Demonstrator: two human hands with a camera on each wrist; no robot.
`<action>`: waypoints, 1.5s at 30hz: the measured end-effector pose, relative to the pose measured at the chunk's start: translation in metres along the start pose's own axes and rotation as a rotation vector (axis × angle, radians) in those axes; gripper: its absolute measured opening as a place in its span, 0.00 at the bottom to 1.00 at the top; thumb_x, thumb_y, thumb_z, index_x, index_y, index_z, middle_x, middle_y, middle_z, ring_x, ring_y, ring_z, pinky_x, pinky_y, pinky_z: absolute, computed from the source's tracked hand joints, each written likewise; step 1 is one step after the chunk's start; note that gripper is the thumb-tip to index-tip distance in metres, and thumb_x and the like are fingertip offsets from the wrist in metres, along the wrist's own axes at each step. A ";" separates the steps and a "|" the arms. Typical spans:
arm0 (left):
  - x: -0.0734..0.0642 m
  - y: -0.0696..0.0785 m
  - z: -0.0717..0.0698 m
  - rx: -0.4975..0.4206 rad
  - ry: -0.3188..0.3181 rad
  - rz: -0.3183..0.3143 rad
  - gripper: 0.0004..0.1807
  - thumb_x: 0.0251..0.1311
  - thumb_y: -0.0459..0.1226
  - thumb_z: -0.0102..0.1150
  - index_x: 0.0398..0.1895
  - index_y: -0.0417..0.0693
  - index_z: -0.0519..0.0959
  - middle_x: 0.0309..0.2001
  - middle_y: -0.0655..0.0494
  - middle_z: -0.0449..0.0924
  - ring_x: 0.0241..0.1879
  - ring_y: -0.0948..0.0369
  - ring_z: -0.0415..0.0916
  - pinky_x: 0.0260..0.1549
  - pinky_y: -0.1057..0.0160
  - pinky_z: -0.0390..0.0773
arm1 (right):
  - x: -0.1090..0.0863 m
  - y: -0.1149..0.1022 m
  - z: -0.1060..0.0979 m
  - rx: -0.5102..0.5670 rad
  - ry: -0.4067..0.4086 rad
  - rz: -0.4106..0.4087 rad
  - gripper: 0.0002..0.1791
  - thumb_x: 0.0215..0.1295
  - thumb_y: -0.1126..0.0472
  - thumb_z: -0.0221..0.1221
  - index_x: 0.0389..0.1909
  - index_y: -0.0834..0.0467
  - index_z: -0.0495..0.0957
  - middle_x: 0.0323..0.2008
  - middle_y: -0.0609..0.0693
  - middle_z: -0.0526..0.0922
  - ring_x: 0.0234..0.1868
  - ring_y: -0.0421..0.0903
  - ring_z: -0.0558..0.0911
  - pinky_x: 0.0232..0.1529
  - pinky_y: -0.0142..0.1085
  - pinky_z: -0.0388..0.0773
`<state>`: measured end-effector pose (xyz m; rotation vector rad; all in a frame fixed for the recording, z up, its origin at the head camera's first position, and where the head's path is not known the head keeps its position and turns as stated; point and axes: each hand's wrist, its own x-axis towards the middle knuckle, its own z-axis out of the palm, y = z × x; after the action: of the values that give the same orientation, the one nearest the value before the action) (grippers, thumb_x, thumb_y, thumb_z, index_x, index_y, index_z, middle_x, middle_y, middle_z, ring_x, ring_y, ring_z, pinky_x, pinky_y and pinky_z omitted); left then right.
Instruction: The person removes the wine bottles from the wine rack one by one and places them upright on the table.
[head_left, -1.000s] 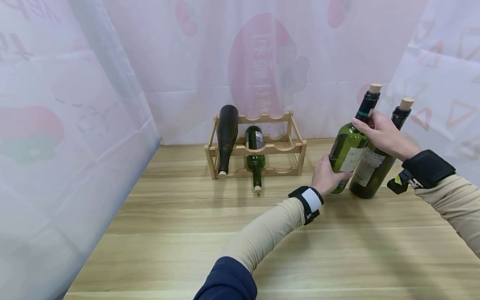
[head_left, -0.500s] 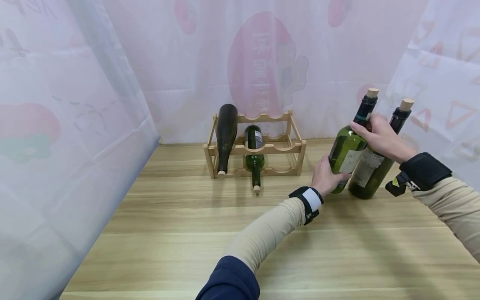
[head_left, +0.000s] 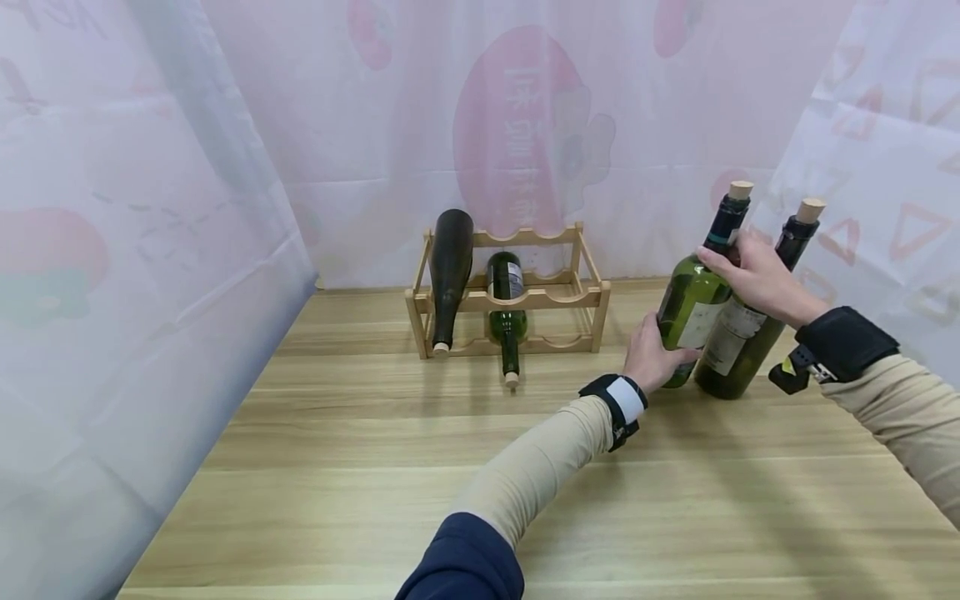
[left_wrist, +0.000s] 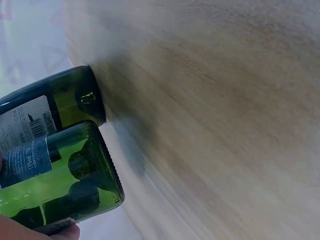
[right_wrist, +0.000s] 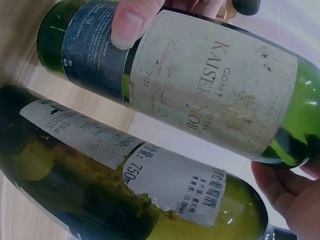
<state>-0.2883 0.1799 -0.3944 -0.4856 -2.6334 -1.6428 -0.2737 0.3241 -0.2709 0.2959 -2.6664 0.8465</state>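
Observation:
Both hands are on a green wine bottle point(head_left: 693, 292) with a cork and pale label, tilted with its neck toward the right. My left hand point(head_left: 651, 357) grips its lower body; in the right wrist view the left thumb point(right_wrist: 129, 27) presses across the label. Around the base of the neck, my right hand point(head_left: 768, 279) holds it with thumb and fingers. Right beside it leans a darker corked wine bottle point(head_left: 738, 346), partly hidden behind the right hand. The left wrist view shows the held bottle's base point(left_wrist: 100, 170) close over the wood.
A two-tier wooden wine rack point(head_left: 551, 300) stands at the back middle. A dark bottle point(head_left: 452, 267) lies on its upper left, neck forward. Lower down lies a green bottle point(head_left: 508, 325), cork outward. Printed curtains point(head_left: 360, 233) enclose the wooden table point(head_left: 375, 467).
The held bottle's corked neck has dropped slightly and shifted left, the right hand moving along with it. My left hand keeps its grip in nearly the same place.

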 end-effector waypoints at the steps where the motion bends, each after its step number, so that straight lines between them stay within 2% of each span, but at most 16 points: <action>1: 0.000 0.000 0.001 0.004 0.003 0.001 0.35 0.48 0.44 0.75 0.59 0.51 0.68 0.52 0.58 0.77 0.49 0.66 0.76 0.49 0.69 0.77 | 0.000 0.000 0.000 0.001 -0.007 0.006 0.21 0.75 0.48 0.46 0.40 0.66 0.65 0.27 0.55 0.64 0.24 0.41 0.65 0.25 0.33 0.59; 4: 0.001 -0.001 0.002 0.013 0.007 0.004 0.35 0.47 0.44 0.75 0.59 0.50 0.69 0.51 0.58 0.78 0.48 0.66 0.76 0.48 0.70 0.76 | 0.000 0.000 0.000 0.006 -0.026 0.017 0.22 0.75 0.48 0.45 0.42 0.67 0.65 0.25 0.53 0.64 0.21 0.41 0.65 0.24 0.34 0.59; 9: 0.002 -0.004 0.003 -0.006 0.002 -0.003 0.35 0.47 0.43 0.75 0.58 0.50 0.69 0.51 0.57 0.78 0.48 0.66 0.76 0.49 0.70 0.76 | 0.000 0.001 0.001 -0.013 -0.055 0.040 0.24 0.75 0.46 0.44 0.44 0.68 0.65 0.25 0.53 0.63 0.23 0.44 0.66 0.25 0.35 0.60; 16: 0.005 -0.008 0.007 -0.012 -0.005 -0.002 0.35 0.47 0.42 0.76 0.58 0.50 0.69 0.52 0.57 0.78 0.50 0.65 0.77 0.50 0.70 0.76 | -0.001 0.002 0.003 -0.030 -0.075 0.063 0.25 0.74 0.44 0.44 0.38 0.66 0.61 0.22 0.52 0.60 0.21 0.47 0.64 0.23 0.36 0.59; 25: 0.007 -0.013 0.011 -0.037 -0.018 -0.022 0.35 0.47 0.42 0.76 0.58 0.51 0.69 0.52 0.58 0.79 0.51 0.63 0.77 0.51 0.69 0.76 | -0.001 0.004 0.005 -0.025 -0.094 0.071 0.25 0.74 0.44 0.43 0.37 0.66 0.60 0.22 0.53 0.59 0.20 0.48 0.62 0.22 0.36 0.58; 32: 0.008 -0.013 0.011 -0.054 -0.029 -0.025 0.35 0.47 0.42 0.75 0.58 0.51 0.69 0.53 0.57 0.78 0.53 0.63 0.77 0.52 0.68 0.76 | 0.000 0.005 0.006 -0.036 -0.098 0.068 0.25 0.75 0.44 0.43 0.39 0.66 0.60 0.23 0.53 0.59 0.22 0.48 0.63 0.23 0.36 0.58; 39: 0.008 -0.015 0.012 -0.052 -0.037 -0.025 0.34 0.47 0.42 0.75 0.58 0.51 0.69 0.53 0.58 0.78 0.53 0.63 0.77 0.52 0.69 0.76 | -0.001 0.004 0.007 -0.032 -0.108 0.068 0.26 0.74 0.44 0.44 0.49 0.67 0.63 0.28 0.55 0.65 0.27 0.47 0.68 0.28 0.36 0.62; 45: 0.008 -0.017 0.012 -0.060 -0.041 -0.016 0.34 0.47 0.41 0.75 0.58 0.51 0.69 0.54 0.57 0.78 0.53 0.63 0.77 0.53 0.68 0.76 | -0.001 0.004 0.006 -0.047 -0.128 0.078 0.26 0.75 0.44 0.43 0.46 0.67 0.62 0.24 0.54 0.62 0.23 0.46 0.66 0.26 0.36 0.60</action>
<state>-0.2987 0.1858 -0.4139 -0.5065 -2.6306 -1.7393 -0.2757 0.3239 -0.2778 0.2435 -2.8284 0.8119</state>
